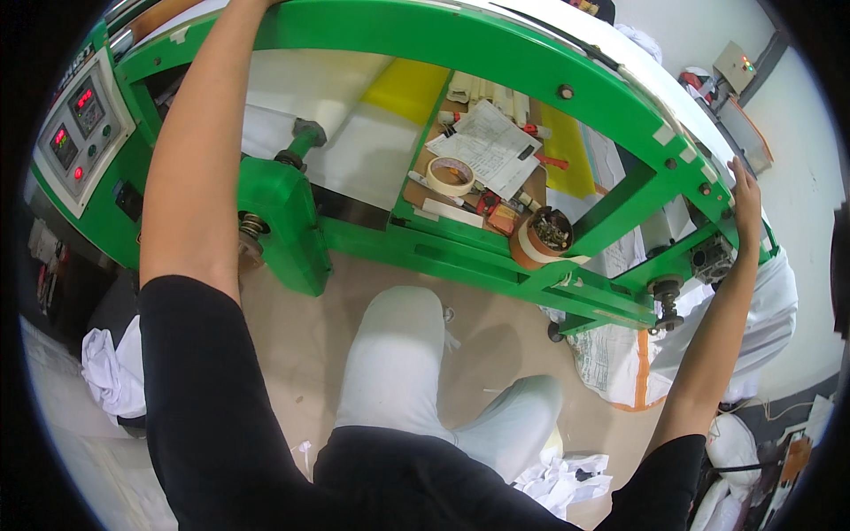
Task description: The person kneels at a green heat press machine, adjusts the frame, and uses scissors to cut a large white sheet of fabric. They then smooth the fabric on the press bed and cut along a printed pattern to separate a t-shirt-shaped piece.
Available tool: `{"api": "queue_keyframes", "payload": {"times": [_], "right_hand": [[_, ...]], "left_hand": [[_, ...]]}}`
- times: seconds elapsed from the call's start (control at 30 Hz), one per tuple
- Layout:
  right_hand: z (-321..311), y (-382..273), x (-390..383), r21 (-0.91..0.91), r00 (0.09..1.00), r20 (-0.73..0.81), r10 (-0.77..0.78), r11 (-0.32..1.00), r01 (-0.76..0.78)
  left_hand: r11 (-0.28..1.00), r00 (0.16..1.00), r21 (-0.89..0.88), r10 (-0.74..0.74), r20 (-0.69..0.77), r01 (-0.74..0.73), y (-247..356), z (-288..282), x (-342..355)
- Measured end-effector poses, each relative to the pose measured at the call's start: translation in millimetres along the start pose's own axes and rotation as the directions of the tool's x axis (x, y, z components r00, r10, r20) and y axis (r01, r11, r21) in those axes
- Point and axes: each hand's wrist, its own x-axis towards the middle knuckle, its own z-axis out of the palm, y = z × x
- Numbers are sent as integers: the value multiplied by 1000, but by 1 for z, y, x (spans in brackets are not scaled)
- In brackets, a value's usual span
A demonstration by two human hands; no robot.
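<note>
My left arm (pixel 199 177) reaches up to the white top (pixel 620 62) of a green machine frame (pixel 381 35); only the wrist end of my left hand (pixel 264 3) shows at the upper edge, its fingers hidden. At the far right, my right hand (pixel 743 181) grips the edge of that top. Below, a shelf holds papers (pixel 487 146), a tape roll (pixel 450 176), small tools and a round container (pixel 540 234) of small bits. A control panel (pixel 80 133) with lit displays is at left.
Green crossbeams (pixel 443 265) and a spindle (pixel 301 142) span below the top. My knees (pixel 394 354) are over the beige floor (pixel 283 336). White cloth (pixel 111 372) lies at left, a printed sack (pixel 611 363) at right, scraps (pixel 567 482) near my legs, a wall box (pixel 735 62) behind.
</note>
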Motion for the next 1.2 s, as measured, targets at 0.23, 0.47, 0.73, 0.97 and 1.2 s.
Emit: {"api": "queue_keyframes", "payload": {"times": [0.23, 0.47, 0.73, 0.97, 1.2], "right_hand": [[5, -10, -9, 36, 999, -22, -32, 999, 33], [2, -6, -9, 18, 999, -38, -13, 1000, 14], [10, -35, -22, 34, 997, -41, 63, 998, -62], [6, -9, -8, 18, 1000, -20, -24, 1000, 24], [-1, -2, -2, -5, 1000, 5, -7, 1000, 7]], "left_hand": [[995, 999, -103, -11, 40, 15, -17, 2, 6], [996, 996, -76, -32, 89, 39, -3, -4, 0], [985, 988, -150, -65, 142, 86, -5, -5, 0], [990, 988, -111, -70, 140, 86, 2, -6, -3], [994, 994, -106, -12, 107, 24, -5, -1, 5]]}}
